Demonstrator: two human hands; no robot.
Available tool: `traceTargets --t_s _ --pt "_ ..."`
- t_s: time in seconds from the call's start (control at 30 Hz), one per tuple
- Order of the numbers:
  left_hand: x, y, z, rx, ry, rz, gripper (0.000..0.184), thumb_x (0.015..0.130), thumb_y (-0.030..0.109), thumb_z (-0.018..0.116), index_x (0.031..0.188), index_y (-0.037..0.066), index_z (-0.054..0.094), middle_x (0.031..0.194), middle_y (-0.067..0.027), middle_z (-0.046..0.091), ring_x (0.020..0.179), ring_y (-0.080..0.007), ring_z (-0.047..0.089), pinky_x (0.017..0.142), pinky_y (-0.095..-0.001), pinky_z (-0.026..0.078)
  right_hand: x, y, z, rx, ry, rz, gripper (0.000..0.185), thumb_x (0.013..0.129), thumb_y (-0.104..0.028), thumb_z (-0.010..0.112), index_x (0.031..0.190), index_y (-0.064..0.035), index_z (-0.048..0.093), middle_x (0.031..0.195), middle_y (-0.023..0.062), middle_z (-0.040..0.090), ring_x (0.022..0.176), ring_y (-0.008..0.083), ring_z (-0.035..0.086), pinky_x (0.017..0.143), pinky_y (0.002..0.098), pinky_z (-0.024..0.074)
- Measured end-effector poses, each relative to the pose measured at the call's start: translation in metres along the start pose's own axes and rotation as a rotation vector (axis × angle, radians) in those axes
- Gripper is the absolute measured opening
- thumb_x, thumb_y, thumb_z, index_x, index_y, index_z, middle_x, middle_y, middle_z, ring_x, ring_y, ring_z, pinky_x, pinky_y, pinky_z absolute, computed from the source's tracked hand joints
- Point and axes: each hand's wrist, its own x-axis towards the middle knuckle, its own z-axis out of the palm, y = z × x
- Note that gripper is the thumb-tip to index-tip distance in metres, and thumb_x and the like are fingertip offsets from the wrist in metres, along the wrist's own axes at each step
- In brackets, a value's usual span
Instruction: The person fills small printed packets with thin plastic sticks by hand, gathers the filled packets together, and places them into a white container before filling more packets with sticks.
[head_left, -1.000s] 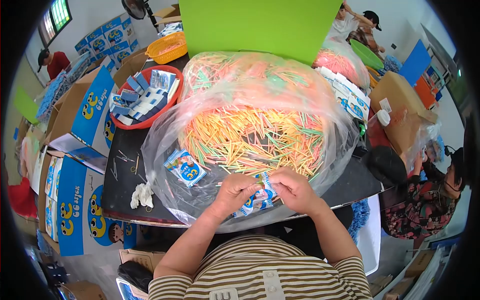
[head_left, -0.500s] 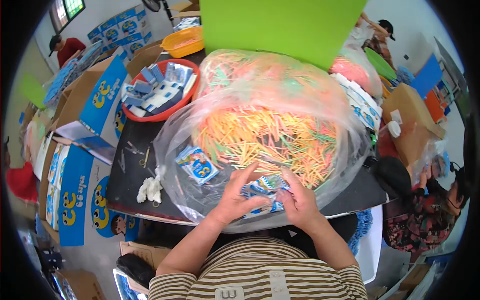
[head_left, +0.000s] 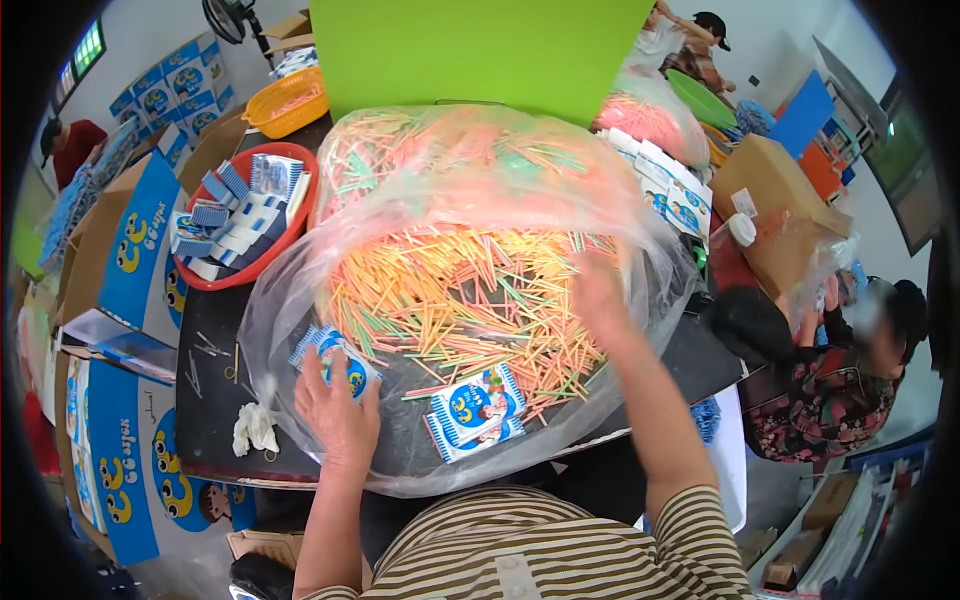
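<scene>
Blue-and-white printed packets [head_left: 478, 408] lie on clear plastic at the front middle, apparently one overlapping another. My left hand [head_left: 338, 415] is over a similar packet [head_left: 355, 372] to the left, its fingers spread across the packet's near edge. Further in, my right hand [head_left: 597, 298] reaches over the right side of a heap of thin coloured sticks [head_left: 440, 285]. Motion smears its fingers, so whether they hold any sticks is unclear. The sticks, mostly yellow, orange, pink and green, spill from a large clear plastic bag [head_left: 470, 195].
At the left, a red basin [head_left: 305, 215] holds several packets, with blue printed cartons [head_left: 140, 430] beyond the table edge. Behind the bag rises a green panel [head_left: 470, 55]. A crumpled white tissue [head_left: 255, 430] lies front left. A co-worker [head_left: 830, 390] sits at the right.
Both hands were together around a packet; it now lies on the plastic. My left hand moved left to the other packet, my right hand forward over the sticks. The view shifted too.
</scene>
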Motion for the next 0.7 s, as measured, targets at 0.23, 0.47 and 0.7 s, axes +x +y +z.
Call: traceTargets --t_s 0.23,0.47,0.7 --pt "-0.009 0.046 0.002 -0.243 -0.11 0.352 0.036 0.068 0.019 0.073 0.102 0.008 0.063 0.121 -0.0146 0.05 0.105 -0.033 0.046 0.087 -0.0442 0.033 0.014 0.073 -0.03 -0.401 -0.483 0.102 0.033 0.068 0.001 0.057 0.101 0.0006 0.054 0.107 0.0181 0.056 0.104 0.0351 0.053 0.087 0.0428 0.0446" --pt "-0.01 0.055 -0.001 -0.316 -0.168 0.402 0.035 0.068 0.017 0.073 0.101 0.009 0.065 0.12 -0.0152 0.05 0.105 -0.0332 0.047 0.088 -0.0434 0.033 0.017 0.067 -0.045 -0.29 -0.47 0.186 0.028 0.072 -0.001 0.054 0.1 -0.0003 0.054 0.104 0.0177 0.056 0.097 0.034 0.057 0.08 0.0428 0.0477" --pt "0.014 0.116 0.038 -1.046 -0.378 0.209 0.05 0.086 0.027 0.06 0.125 -0.001 0.047 0.129 -0.0222 0.044 0.119 -0.0351 0.042 0.1 -0.0412 0.031 0.003 -0.037 -0.08 0.245 -0.535 0.177 0.024 0.084 -0.013 0.054 0.103 0.0005 0.051 0.091 0.0154 0.058 0.087 0.0284 0.058 0.076 0.0376 0.0454"
